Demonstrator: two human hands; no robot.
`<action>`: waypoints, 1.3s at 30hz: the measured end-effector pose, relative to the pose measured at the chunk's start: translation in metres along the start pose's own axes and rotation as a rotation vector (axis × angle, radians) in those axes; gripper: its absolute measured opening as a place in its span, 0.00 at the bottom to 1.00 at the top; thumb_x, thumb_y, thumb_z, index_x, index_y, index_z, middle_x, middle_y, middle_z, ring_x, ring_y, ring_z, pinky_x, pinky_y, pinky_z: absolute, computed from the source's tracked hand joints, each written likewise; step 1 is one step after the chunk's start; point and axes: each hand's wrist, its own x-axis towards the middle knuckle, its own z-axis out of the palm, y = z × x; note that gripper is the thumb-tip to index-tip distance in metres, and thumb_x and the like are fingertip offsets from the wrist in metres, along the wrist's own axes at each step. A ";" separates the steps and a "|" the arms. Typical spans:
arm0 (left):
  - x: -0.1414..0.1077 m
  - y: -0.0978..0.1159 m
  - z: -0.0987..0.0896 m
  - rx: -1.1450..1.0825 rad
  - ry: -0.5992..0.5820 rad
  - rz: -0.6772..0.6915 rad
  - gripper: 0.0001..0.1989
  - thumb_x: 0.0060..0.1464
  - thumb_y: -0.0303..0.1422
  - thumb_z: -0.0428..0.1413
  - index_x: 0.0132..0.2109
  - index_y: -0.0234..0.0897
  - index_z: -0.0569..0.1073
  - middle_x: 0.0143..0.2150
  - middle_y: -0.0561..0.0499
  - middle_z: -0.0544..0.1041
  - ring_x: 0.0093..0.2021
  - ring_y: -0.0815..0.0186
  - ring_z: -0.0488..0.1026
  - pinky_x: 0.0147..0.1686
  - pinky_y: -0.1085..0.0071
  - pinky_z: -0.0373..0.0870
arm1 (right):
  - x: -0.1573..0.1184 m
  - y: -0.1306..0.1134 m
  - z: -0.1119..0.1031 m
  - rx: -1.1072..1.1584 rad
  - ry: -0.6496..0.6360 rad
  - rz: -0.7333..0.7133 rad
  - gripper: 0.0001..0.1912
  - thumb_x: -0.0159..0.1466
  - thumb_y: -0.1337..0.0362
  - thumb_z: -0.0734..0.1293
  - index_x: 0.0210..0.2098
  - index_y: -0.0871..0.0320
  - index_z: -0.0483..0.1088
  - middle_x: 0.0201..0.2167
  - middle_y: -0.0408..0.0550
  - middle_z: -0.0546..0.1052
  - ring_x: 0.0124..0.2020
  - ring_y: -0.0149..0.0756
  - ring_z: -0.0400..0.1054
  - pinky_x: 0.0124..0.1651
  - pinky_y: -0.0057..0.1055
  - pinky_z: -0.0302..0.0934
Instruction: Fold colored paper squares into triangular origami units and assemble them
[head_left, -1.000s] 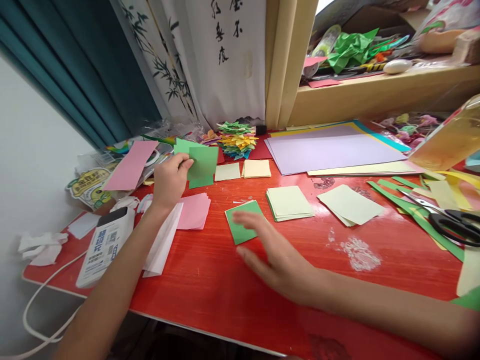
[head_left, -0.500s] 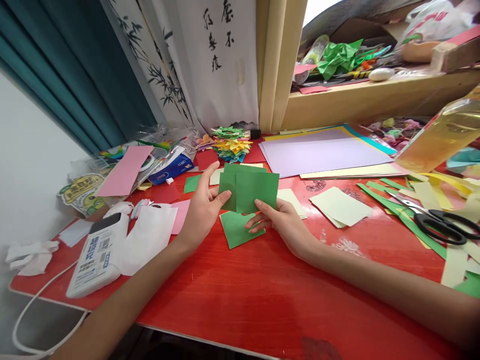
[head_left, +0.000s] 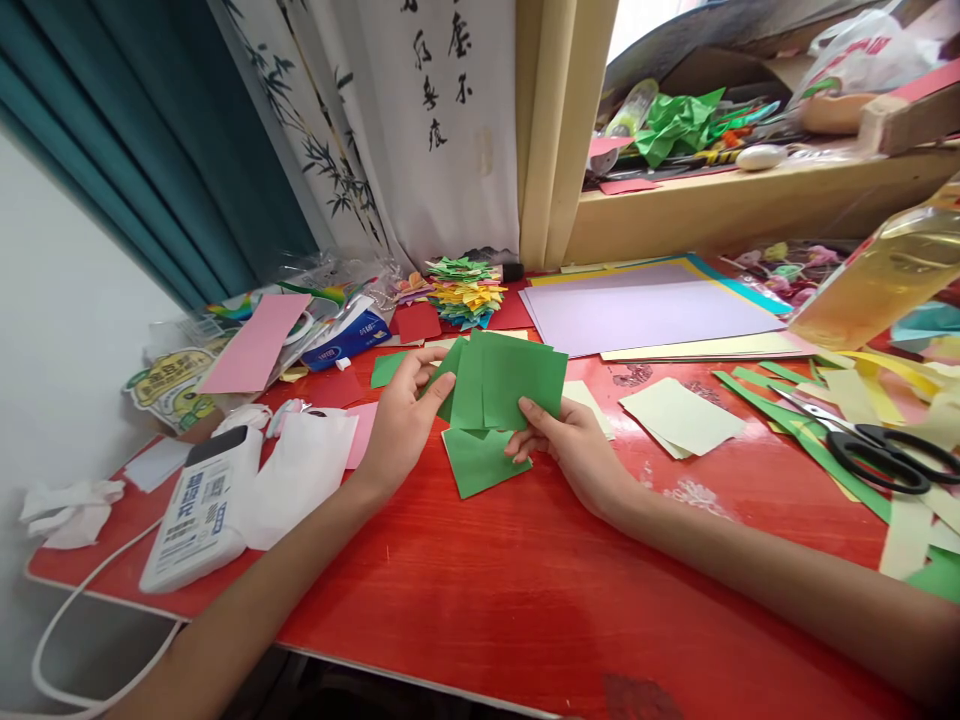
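Several overlapping green paper pieces (head_left: 517, 380) are held up above the middle of the red table. My left hand (head_left: 405, 415) pinches a piece at their left side between thumb and fingers. At the lower right, my right hand (head_left: 566, 440) grips the pieces, its thumb in front and its other fingers partly hidden behind. Just below the held pieces, another green sheet (head_left: 480, 468) lies on the table. Pale yellow squares (head_left: 682, 415) rest to the right of my right hand.
Black-handled scissors (head_left: 877, 455) lie on paper strips at the right, near a bottle (head_left: 881, 270). A lilac sheet (head_left: 645, 305) is at the back. Tissues (head_left: 300, 475) and a white device (head_left: 199, 520) are at the left; the red table's (head_left: 450, 600) front edge runs below.
The held green pieces have fanned apart and shifted slightly right. My left hand now holds a tilted piece at the left side, its index finger lowered and bent.
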 end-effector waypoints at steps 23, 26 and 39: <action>0.006 0.003 -0.010 -0.124 -0.086 -0.170 0.13 0.47 0.38 0.57 0.25 0.34 0.66 0.24 0.55 0.64 0.26 0.72 0.62 0.26 0.75 0.60 | -0.001 0.000 0.002 -0.148 -0.082 0.012 0.11 0.60 0.58 0.62 0.33 0.60 0.63 0.18 0.43 0.72 0.21 0.30 0.69 0.26 0.27 0.63; 0.006 0.003 -0.009 -0.199 -0.043 -0.197 0.12 0.45 0.38 0.59 0.28 0.34 0.69 0.27 0.53 0.69 0.28 0.70 0.65 0.27 0.74 0.63 | -0.002 0.000 0.002 -0.139 -0.081 0.005 0.10 0.60 0.58 0.61 0.32 0.60 0.63 0.18 0.43 0.72 0.21 0.29 0.68 0.27 0.26 0.63; 0.004 0.001 -0.005 -0.218 0.072 -0.089 0.11 0.52 0.37 0.53 0.40 0.37 0.70 0.38 0.49 0.74 0.39 0.65 0.71 0.37 0.69 0.68 | 0.000 0.003 0.000 -0.081 0.039 -0.067 0.12 0.60 0.57 0.61 0.40 0.57 0.62 0.39 0.49 0.72 0.32 0.34 0.71 0.30 0.29 0.65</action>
